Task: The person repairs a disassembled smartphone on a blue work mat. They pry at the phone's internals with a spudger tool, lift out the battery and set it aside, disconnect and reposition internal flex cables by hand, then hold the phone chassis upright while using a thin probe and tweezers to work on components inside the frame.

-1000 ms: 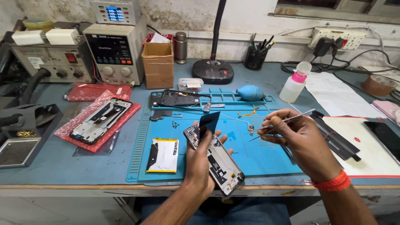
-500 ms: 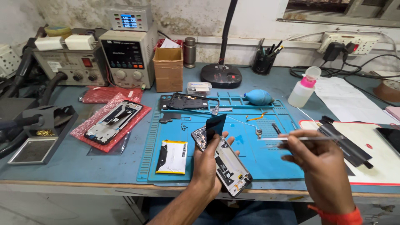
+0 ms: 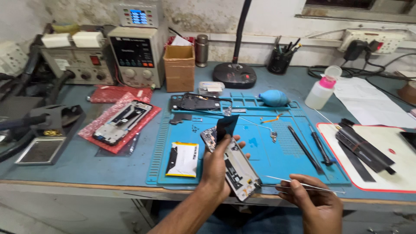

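Head view: left hand point(image 3: 219, 167) grips the opened phone point(image 3: 232, 162); right hand point(image 3: 314, 201), just beside, pinches tweezers point(image 3: 299, 185).

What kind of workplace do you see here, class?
Probably a phone repair bench: the left hand holds an opened phone, the right hand holds tweezers, above a blue repair mat.

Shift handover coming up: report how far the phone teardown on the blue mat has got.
Done: the battery lies out on the blue mat, with a back cover and small parts. In hand: the left hand grips the opened phone frame; the right hand holds tweezers at its lower end. Left: the frame is unassembled.
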A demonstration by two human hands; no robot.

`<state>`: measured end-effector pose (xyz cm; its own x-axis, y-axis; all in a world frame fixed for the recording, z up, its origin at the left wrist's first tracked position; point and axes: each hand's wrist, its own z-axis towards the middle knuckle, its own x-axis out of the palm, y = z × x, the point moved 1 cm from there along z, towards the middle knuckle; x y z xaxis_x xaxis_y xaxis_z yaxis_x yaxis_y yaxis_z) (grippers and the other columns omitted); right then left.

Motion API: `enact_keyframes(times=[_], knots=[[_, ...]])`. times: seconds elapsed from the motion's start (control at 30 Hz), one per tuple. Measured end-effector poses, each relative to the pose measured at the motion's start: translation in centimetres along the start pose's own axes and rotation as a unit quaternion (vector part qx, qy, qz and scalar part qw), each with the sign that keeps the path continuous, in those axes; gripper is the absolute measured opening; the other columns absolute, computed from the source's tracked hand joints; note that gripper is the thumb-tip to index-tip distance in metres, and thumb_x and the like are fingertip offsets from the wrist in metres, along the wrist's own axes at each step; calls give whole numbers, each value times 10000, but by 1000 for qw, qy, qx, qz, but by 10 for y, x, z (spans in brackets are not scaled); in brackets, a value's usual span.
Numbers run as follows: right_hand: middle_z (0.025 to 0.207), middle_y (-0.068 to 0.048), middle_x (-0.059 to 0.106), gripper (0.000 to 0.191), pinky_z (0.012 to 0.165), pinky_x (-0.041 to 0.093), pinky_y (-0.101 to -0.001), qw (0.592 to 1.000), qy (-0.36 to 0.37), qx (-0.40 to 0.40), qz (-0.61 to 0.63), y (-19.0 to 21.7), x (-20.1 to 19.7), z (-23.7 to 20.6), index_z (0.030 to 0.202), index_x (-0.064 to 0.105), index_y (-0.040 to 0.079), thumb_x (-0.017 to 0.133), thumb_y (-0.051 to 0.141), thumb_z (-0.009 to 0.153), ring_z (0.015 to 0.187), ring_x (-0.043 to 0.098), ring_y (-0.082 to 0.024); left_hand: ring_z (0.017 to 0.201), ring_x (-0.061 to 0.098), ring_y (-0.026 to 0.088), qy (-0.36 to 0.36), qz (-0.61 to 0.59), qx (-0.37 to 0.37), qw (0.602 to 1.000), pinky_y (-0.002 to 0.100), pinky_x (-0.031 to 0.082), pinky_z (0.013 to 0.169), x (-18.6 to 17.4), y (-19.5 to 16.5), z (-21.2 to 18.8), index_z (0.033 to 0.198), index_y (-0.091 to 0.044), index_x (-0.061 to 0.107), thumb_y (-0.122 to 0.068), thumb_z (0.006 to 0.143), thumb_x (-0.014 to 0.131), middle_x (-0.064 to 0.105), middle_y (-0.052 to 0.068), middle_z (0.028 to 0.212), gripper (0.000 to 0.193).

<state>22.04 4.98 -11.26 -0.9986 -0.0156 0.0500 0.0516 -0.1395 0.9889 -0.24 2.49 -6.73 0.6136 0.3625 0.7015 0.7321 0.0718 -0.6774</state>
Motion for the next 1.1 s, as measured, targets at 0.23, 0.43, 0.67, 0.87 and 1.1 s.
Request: enact_keyframes(times=[0.23, 0.43, 0.67, 0.87, 1.1], knots=[[896, -224, 775, 202, 726, 689, -430, 997, -23, -54, 50, 3, 12, -23, 1052, 706, -79, 655, 78, 935, 862, 805, -313, 946, 706, 201, -26, -25, 65, 997, 475, 636, 807, 2, -4, -6, 1119, -83, 617, -249, 916, 621, 680, 78, 1050, 262], [892, -228, 776, 210, 724, 693, -419, 996, -38, -76, 37, 11, 17, -29, 1057, 706, -83, 664, 85, 938, 862, 803, -314, 937, 674, 264, -41, -14, 60, 997, 452, 635, 790, 1, -4, -8, 1133, -48, 610, -250, 958, 626, 654, 142, 1050, 268], [890, -229, 786, 214, 733, 700, -420, 995, -2, -83, 47, 11, 18, -28, 1054, 709, -84, 669, 87, 932, 856, 806, -307, 973, 658, 196, -52, -25, 89, 994, 442, 636, 777, 1, -1, -8, 1155, -89, 590, -208, 929, 628, 633, 74, 1061, 258], [876, -224, 795, 210, 741, 694, -410, 998, 4, -65, 27, 15, 18, -26, 1045, 720, -81, 679, 81, 918, 843, 816, -297, 966, 658, 193, -50, -16, 107, 993, 426, 639, 767, 3, -1, -10, 1142, -90, 589, -191, 932, 629, 635, 78, 1054, 236], [874, -211, 794, 210, 759, 687, -391, 999, 17, -34, 26, 27, 22, -23, 1041, 730, -86, 688, 73, 910, 829, 810, -283, 964, 656, 181, -61, -34, 136, 988, 398, 612, 748, 10, 1, -19, 1142, -78, 586, -197, 941, 640, 637, 58, 1045, 240]])
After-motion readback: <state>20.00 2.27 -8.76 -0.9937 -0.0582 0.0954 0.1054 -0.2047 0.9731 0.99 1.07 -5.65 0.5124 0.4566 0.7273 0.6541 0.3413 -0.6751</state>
